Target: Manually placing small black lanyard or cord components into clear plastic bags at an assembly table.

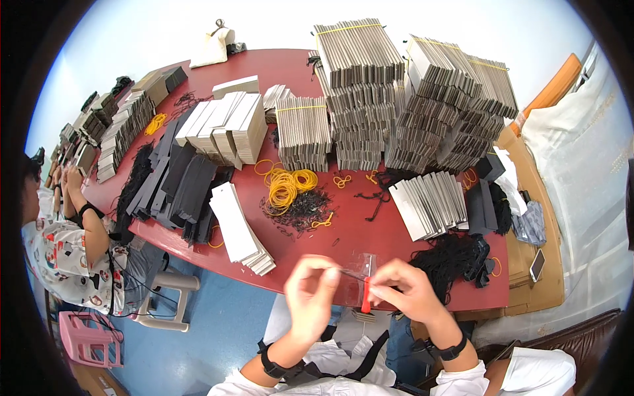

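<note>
Above the table's near edge, my left hand (312, 290) is closed in a pinch on one end of a thin black cord (351, 274). The cord stretches toward my right hand (404, 290), whose fingertips are pinched together beside a slim red piece (366, 295). The red piece hangs upright at the cord's right end; its exact kind is too small to tell. Behind it lies a small transparent plastic piece (367, 263). Small black hooks or clips (300, 210) lie in a heap farther back, under a bundle of yellow rubber bands (284, 188).
Tall stacks of grey board pieces (360, 79) stand at the back of the red table (290, 254). White strips (239, 228) lie left, white-faced boards (429, 204) and black cords (452, 261) right. A phone (537, 264) rests on cardboard. Another person (72, 257) sits far left.
</note>
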`<move>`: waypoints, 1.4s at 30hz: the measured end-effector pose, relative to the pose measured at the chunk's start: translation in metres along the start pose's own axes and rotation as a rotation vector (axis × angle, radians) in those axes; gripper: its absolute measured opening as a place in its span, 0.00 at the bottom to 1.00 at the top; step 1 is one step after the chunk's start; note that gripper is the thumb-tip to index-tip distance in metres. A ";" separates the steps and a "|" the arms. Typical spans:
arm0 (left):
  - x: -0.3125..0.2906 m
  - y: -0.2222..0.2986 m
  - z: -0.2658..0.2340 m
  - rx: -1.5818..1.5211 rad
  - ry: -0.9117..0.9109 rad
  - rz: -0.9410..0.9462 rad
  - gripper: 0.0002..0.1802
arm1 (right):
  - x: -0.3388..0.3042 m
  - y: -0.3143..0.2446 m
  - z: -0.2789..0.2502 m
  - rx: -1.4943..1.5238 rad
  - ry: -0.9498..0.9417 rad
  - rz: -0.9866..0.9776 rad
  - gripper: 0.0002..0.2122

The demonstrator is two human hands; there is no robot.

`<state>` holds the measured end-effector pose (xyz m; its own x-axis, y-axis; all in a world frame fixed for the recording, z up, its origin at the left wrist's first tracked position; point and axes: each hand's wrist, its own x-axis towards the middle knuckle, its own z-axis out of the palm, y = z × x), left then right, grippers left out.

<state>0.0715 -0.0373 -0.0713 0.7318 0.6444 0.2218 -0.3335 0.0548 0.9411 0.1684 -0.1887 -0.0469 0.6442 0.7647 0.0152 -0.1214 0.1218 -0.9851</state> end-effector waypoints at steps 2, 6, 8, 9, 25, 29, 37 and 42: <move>0.010 0.009 -0.012 0.172 0.148 0.362 0.03 | -0.001 -0.026 -0.016 -0.388 -0.273 -0.209 0.03; 0.018 0.024 -0.028 0.460 0.287 0.621 0.03 | -0.006 -0.059 -0.011 -0.519 -0.190 -0.308 0.06; 0.017 0.027 -0.028 0.605 0.269 0.682 0.03 | 0.000 -0.067 -0.003 -0.562 -0.158 -0.344 0.08; 0.013 0.029 -0.027 0.509 0.124 0.625 0.04 | 0.005 -0.071 -0.001 -0.709 -0.154 -0.464 0.09; 0.000 0.017 -0.012 -0.807 -0.318 -0.525 0.05 | 0.010 -0.042 0.010 -1.124 -0.049 -0.576 0.06; 0.007 0.006 -0.018 -1.019 -0.322 -0.594 0.04 | 0.001 -0.026 0.003 -1.055 -0.161 -0.421 0.05; 0.006 -0.003 -0.021 -0.670 -0.206 -0.368 0.03 | -0.006 -0.011 0.001 -0.870 -0.472 -0.329 0.06; -0.001 0.001 -0.024 -0.316 -0.392 -0.248 0.03 | -0.001 -0.010 0.008 -0.276 -0.003 -0.034 0.07</move>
<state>0.0563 -0.0196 -0.0770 0.9571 0.2546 0.1381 -0.2407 0.4339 0.8682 0.1632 -0.1852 -0.0357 0.6419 0.7652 0.0492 0.1107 -0.0289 -0.9934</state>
